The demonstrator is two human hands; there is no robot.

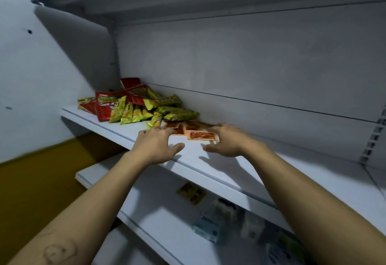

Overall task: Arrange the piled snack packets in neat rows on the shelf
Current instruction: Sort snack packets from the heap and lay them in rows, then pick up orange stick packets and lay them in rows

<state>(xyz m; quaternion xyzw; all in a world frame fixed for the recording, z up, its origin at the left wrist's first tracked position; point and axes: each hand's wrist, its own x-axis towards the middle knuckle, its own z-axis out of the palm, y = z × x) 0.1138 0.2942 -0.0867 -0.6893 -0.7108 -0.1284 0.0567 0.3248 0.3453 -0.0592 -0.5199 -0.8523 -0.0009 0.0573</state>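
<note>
Snack packets lie in two groups on the white shelf [117, 124], and both hands hover palm-down over the nearer group. The left hand [158, 143] is released, fingers spread and thumb out, its fingertips at the left edge of the flat orange packets [201, 135]. The right hand [228, 139] is likewise slack and grasps nothing, its fingers reaching over the right end of the same packets. Whether either hand actually presses on them I cannot tell. These orange packets, with reddish strips showing inside, lie flat and partly overlapping between the two hands, close to the back panel. Just left of them sits the pile of green-yellow and red packets [135, 105], heaped at all angles against the shelf's left rear corner. On the lower shelf [167, 233] are a yellowish packet [191, 192] and some blurred white and blue boxes [208, 224]. A drawn mark [58, 250] shows on the left forearm.
</note>
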